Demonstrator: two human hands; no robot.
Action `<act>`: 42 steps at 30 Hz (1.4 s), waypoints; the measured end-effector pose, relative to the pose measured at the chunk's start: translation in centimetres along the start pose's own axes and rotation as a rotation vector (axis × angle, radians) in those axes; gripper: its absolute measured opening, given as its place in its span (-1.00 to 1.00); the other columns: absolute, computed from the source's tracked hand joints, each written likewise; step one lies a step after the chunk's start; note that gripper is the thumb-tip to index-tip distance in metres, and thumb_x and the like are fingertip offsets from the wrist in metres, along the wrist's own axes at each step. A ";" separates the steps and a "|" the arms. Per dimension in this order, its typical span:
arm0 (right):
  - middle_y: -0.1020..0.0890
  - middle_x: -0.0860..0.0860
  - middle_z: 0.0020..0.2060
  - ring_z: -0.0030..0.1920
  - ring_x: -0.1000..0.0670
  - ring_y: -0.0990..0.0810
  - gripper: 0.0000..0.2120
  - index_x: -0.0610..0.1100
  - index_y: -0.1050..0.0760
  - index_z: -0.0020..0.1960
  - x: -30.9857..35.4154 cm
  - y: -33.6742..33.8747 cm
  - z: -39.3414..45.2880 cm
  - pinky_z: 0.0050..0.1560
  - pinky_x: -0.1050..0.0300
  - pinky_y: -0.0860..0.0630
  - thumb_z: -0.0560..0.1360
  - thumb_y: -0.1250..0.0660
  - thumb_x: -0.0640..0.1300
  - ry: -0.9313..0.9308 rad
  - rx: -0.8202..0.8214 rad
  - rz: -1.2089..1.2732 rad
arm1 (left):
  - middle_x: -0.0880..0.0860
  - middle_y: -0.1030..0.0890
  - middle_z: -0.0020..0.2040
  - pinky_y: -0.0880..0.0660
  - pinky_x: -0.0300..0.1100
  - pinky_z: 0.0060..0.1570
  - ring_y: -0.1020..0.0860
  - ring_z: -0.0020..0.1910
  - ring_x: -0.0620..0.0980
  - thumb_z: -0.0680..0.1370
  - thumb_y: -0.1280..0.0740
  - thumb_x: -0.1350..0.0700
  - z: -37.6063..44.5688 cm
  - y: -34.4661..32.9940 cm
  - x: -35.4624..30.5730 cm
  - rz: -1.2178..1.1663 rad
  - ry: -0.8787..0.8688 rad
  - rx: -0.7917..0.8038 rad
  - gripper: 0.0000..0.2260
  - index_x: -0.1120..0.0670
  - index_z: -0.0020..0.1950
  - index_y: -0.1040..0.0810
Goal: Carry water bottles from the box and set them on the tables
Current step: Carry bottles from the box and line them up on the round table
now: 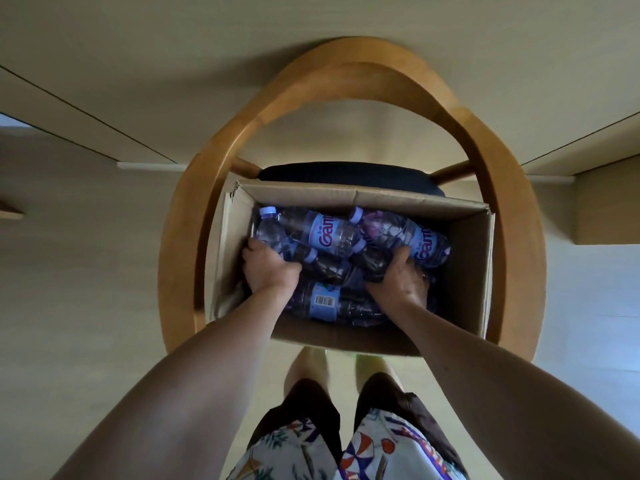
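Cardboard box (464, 244) sits on the wooden chair (498, 161), tables (311, 29) beyond it. Water bottles (332, 233) lie flat inside, long axes running roughly left-right across the box, stacked toward its far wall. Left hand (266, 268) is at the box's left wall, fingers curled round a bottle's neck end. Right hand (401, 278) is near mid-right, gripping another bottle from above. Both bottles sit directly under their hands, so the lift looks straight up.
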State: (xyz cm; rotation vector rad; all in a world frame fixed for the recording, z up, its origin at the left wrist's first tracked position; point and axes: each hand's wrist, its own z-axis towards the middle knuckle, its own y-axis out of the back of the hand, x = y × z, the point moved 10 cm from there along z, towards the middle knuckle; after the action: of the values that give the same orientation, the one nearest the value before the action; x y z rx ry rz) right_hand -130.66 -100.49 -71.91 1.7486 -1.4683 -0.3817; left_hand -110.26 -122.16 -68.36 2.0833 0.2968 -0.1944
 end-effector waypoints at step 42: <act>-0.59 -0.29 0.01 -0.06 -0.27 -0.63 -0.55 -0.19 -0.53 0.19 -28.5 23.5 -38.1 0.01 -0.15 -0.64 0.40 -0.54 -0.01 -0.086 -0.602 1.923 | 0.28 -0.63 -0.11 -0.59 0.27 0.07 -0.64 -0.14 0.23 0.40 -0.58 0.16 -59.4 -3.7 -25.8 0.044 -0.891 1.480 -0.80 0.20 -0.10 -0.63</act>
State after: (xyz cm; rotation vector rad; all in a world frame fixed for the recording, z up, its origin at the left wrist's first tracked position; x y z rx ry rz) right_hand -128.90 -59.73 -38.00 -0.5021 -2.0507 0.1749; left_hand -135.03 -72.45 -34.83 3.0469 -0.6541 -1.6469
